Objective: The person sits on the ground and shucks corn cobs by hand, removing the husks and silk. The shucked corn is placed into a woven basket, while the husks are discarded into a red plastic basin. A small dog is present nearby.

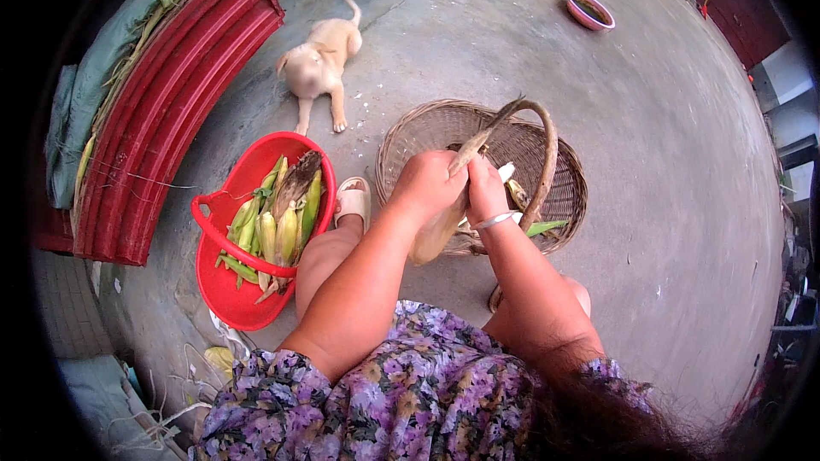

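Over a wicker basket (pixel 567 205), my left hand (pixel 428 180) and my right hand (pixel 487 187) are pressed together, both closed on an ear of corn in pale, dry husk (pixel 473 148). Its narrow end points up and away toward the basket's bent-wood handle (pixel 549 147). Pale husk (pixel 435 237) hangs below my left hand; whether kernels are bared is hidden by my fingers. A silver bangle (pixel 494 220) circles my right wrist. Inside the wicker basket lie a green husk leaf (pixel 546 227) and some pale pieces, partly covered by my hands.
Left of my leg stands a red plastic basket (pixel 214 285) holding several unhusked corn ears (pixel 288 224). A light tan dog (pixel 323 54) lies on the concrete floor ahead. Red corrugated metal (pixel 186 99) borders the left side. A pink basin (pixel 589 9) of dark liquid sits far right.
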Tool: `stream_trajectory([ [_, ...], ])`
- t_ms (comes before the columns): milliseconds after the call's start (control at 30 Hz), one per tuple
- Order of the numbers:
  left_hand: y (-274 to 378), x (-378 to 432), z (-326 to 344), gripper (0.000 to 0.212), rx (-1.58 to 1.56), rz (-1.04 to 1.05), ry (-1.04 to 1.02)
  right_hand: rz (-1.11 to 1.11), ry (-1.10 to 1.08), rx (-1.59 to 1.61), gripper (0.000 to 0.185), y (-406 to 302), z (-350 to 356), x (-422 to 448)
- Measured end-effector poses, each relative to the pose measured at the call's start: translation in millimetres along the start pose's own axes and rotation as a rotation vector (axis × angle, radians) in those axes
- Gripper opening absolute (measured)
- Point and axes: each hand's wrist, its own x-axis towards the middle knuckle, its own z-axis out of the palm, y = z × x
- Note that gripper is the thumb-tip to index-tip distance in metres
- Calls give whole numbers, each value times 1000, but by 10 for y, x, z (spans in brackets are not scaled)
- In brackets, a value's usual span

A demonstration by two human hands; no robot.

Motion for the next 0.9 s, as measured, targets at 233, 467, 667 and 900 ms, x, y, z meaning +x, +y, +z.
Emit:
stream_trajectory([
  [233, 15, -68, 205, 17, 31, 131, -20, 54, 178, 43, 26, 20, -246, 285],
  [467, 66, -184, 300, 18, 70, 384, -66, 110, 360, 294, 31, -148, -664, 542],
  [667, 140, -240, 148, 17, 33, 478, -10, 138, 271, 334, 34, -221, -655, 579],
  [900, 15, -162, 166, 15, -117, 413, 28, 39, 162, 342, 39, 74, -346, 511],
])
